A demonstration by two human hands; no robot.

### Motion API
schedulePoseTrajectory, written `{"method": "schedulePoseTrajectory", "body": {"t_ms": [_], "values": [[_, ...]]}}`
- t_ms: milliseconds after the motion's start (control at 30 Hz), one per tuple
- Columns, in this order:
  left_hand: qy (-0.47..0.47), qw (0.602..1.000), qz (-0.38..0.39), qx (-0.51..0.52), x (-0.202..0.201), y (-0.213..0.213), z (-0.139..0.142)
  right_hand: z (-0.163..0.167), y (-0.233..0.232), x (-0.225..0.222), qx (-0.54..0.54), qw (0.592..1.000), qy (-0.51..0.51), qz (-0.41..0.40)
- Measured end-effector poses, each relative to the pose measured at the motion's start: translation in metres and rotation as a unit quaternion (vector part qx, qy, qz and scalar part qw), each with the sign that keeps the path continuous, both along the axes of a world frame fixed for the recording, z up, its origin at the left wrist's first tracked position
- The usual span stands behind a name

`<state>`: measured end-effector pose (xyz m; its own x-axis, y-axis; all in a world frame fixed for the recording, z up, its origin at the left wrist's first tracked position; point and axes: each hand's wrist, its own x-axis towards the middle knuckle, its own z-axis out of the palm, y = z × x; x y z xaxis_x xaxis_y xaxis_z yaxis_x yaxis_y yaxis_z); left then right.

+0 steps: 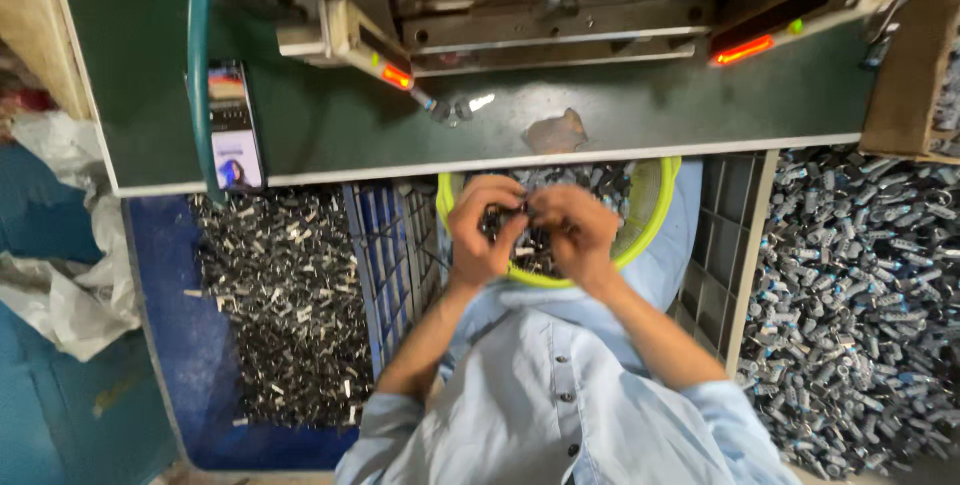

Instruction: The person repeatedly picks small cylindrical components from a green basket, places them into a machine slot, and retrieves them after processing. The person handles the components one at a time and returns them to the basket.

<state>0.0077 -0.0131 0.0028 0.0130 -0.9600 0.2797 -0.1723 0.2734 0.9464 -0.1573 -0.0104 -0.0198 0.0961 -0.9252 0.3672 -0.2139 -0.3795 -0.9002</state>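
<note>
Shirt (pixel 560 415): light blue, buttoned, nearest the camera.
Left hand (pixel 482 230): fingers curled shut, pinching a small dark metal part (pixel 524 209) over the bowl.
Right hand (pixel 578 230): fingers curled onto the same part, fingertips meeting the left hand's.
Bowl (pixel 655 215): yellow-green rim, on the lap, full of small metal parts.
Crates: blue crate (pixel 160 325) of metal pieces on the left, grey crate (pixel 745 245) of parts on the right.
Worktop (pixel 330 120): green, carrying a phone (pixel 236 127) and a machine (pixel 560 15) with red lights.
</note>
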Motion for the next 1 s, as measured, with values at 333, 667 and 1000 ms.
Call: {"method": "schedulePoseTrajectory", "body": {"t_ms": [333, 667, 1000], "values": [[-0.035, 0.998, -0.043, 0.006, 0.008, -0.003, 0.019, -0.01, 0.004, 0.014, 0.154, 0.951, -0.267, 0.018], [0.313, 0.912, -0.256, 0.066, 0.08, 0.016, -0.008, 0.017, -0.043, -0.019, -0.01, 0.98, -0.198, -0.029], [-0.465, 0.869, -0.169, -0.001, -0.017, 0.013, -0.021, 0.08, -0.2, 0.007, -0.288, 0.945, 0.104, -0.113]]}}
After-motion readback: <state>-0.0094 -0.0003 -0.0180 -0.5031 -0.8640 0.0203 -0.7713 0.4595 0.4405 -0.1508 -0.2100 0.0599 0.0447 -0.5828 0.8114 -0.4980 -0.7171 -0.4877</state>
